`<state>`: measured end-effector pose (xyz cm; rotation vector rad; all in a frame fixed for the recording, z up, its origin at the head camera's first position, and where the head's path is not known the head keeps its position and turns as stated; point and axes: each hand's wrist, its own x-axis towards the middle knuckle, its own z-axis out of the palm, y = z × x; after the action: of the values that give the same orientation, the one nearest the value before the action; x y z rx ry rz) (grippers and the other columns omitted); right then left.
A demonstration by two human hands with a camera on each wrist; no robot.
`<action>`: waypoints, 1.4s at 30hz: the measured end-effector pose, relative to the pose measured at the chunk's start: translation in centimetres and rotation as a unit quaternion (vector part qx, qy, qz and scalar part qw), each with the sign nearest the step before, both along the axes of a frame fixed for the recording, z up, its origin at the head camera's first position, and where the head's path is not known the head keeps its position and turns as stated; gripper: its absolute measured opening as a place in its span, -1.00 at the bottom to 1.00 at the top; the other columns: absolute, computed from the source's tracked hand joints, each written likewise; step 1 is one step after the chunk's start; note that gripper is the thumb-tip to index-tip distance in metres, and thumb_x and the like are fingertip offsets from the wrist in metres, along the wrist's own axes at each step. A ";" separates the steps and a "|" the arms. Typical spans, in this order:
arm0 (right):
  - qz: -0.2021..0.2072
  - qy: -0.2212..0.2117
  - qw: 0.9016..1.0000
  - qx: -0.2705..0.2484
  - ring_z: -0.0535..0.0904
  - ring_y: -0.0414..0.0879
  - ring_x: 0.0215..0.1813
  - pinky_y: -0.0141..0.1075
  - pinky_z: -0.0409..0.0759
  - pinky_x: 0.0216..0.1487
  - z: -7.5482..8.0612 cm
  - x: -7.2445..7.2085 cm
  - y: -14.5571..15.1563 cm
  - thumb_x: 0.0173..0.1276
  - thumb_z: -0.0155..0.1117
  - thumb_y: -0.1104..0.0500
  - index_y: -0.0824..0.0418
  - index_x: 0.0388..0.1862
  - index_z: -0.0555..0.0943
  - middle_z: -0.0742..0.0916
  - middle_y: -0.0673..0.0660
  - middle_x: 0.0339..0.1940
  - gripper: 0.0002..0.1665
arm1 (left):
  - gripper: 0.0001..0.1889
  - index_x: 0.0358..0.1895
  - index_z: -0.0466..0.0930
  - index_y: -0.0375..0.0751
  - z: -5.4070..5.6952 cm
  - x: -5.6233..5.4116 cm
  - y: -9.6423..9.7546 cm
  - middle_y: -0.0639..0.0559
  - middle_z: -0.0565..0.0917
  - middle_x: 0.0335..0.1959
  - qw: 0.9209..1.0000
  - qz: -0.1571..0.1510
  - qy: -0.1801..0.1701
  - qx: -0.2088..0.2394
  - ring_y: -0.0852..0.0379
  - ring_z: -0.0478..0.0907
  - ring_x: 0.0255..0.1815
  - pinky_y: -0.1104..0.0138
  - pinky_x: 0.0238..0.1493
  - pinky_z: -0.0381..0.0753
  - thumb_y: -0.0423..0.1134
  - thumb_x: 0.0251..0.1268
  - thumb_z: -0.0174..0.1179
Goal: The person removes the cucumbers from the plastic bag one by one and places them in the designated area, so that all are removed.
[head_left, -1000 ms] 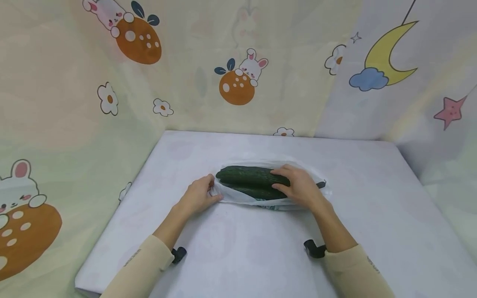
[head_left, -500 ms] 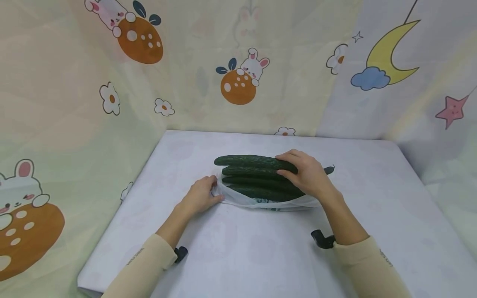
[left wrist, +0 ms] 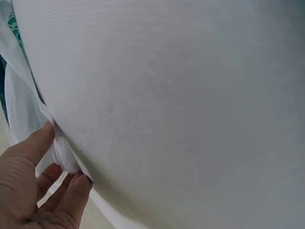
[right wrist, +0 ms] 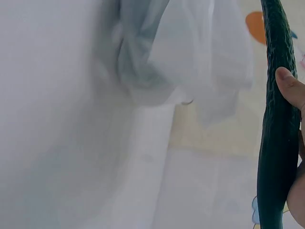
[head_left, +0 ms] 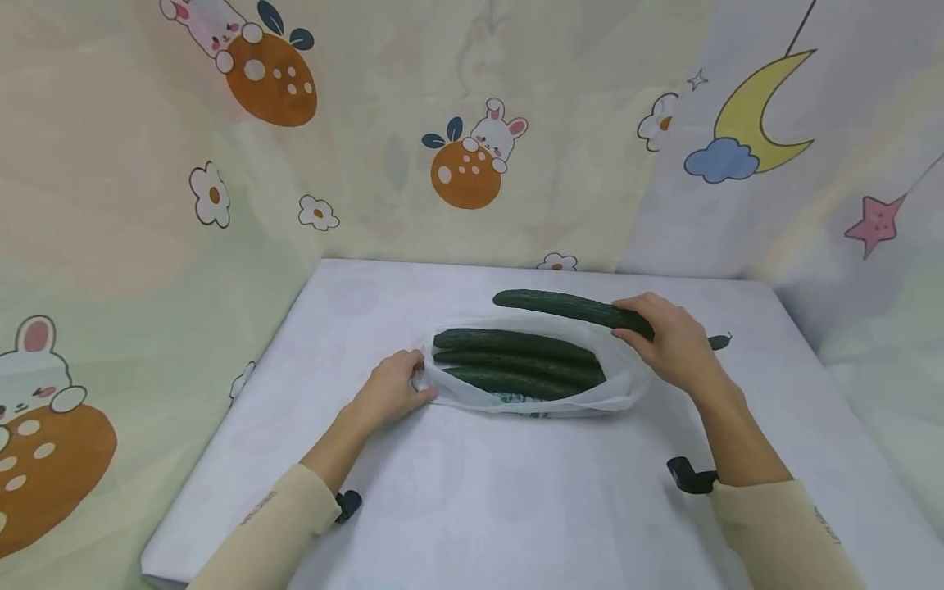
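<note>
My right hand (head_left: 671, 340) grips a long dark green cucumber (head_left: 564, 306) near its stem end. It is raised above and behind the white plastic bag (head_left: 625, 395), to the right. In the right wrist view the thumb lies along the cucumber (right wrist: 279, 138). Three more cucumbers (head_left: 519, 360) lie side by side in the bag's open mouth. At the bag's left end my left hand (head_left: 391, 385) pinches its edge. The left wrist view has that hand (left wrist: 52, 176) with thumb and fingers on the thin plastic (left wrist: 28, 105).
The white table (head_left: 472, 500) has its back edge against a cartoon-printed backdrop (head_left: 383, 164). More of that cloth (head_left: 74, 246) hangs on the left. A black wrist mount (head_left: 692, 477) sits below the right hand, another (head_left: 348, 506) by the left cuff.
My right hand has drawn one cucumber up out of the bag and carried it to the right. The remaining cucumbers stay in the bag. My left hand keeps its place at the bag's edge.
</note>
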<state>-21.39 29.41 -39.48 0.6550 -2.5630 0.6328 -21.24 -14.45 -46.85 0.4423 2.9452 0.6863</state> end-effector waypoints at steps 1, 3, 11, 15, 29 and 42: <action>-0.003 0.000 1.000 0.001 0.69 0.11 -0.02 0.06 0.61 -0.07 -0.1 -0.1 0.6 0.25 0.53 0.31 0.21 0.18 0.64 0.74 0.16 0.03 -0.49 | -0.54 0.04 0.55 -0.19 0.0 0.0 0.0 0.01 0.53 -0.26 1.000 -0.001 0.000 -0.002 0.06 0.42 -0.24 0.17 -0.13 0.44 -0.03 0.21 0.48; -0.012 -0.004 1.000 0.005 0.70 0.15 -0.03 0.10 0.61 -0.07 -0.1 -0.2 1.5 0.26 0.52 0.31 0.21 0.19 0.63 0.73 0.19 0.04 -0.49 | -0.53 0.06 0.55 -0.19 0.0 -0.2 0.0 0.01 0.53 -0.24 1.000 -0.006 0.004 -0.002 0.06 0.42 -0.23 0.17 -0.12 0.44 -0.03 0.22 0.48; -0.060 -0.031 0.998 0.019 0.66 0.17 -0.07 0.10 0.52 -0.16 -0.2 -0.1 4.7 0.35 0.47 0.22 0.20 0.23 0.60 0.71 0.21 0.06 -0.52 | -0.41 0.15 0.31 -0.12 0.1 -0.3 0.3 -0.06 0.42 -0.05 0.999 -0.024 0.032 0.012 0.04 0.46 -0.29 0.17 -0.18 0.53 -0.09 0.23 0.49; -0.083 -0.052 0.995 0.020 0.63 0.21 -0.06 0.14 0.49 -0.17 -0.9 -0.1 6.1 0.38 0.44 0.19 0.21 0.24 0.59 0.69 0.25 0.07 -0.52 | -0.52 0.12 0.36 -0.02 0.3 -0.3 0.4 -0.05 0.36 0.03 0.997 -0.056 0.052 0.012 0.06 0.49 -0.35 0.21 -0.22 0.56 -0.17 0.28 0.46; -0.083 -0.028 0.996 0.021 0.62 0.30 -0.06 0.19 0.45 -0.13 -2.7 -1.5 8.8 0.30 0.49 0.27 0.26 0.18 0.61 0.72 0.33 0.01 -0.52 | -0.75 -0.08 0.65 -0.13 0.6 1.2 0.5 0.06 0.61 -0.18 0.998 -0.030 0.027 -0.046 0.05 0.49 -0.10 0.14 0.05 0.54 -0.14 0.28 0.43; -0.090 -0.084 0.992 0.021 0.50 0.42 0.12 0.35 0.36 0.08 -4.4 -4.3 11.0 0.38 0.39 0.30 0.33 0.22 0.54 0.63 0.45 0.13 -0.55 | -0.60 -0.49 0.61 -0.17 1.9 1.9 2.4 0.04 0.55 -0.48 0.997 0.024 -0.036 -0.071 0.08 0.46 -0.44 0.18 -0.32 0.51 0.06 0.40 0.27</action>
<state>-25.70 40.41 -43.90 0.3913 -2.7573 0.5973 -19.32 -12.03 -44.95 0.3284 2.9200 0.4815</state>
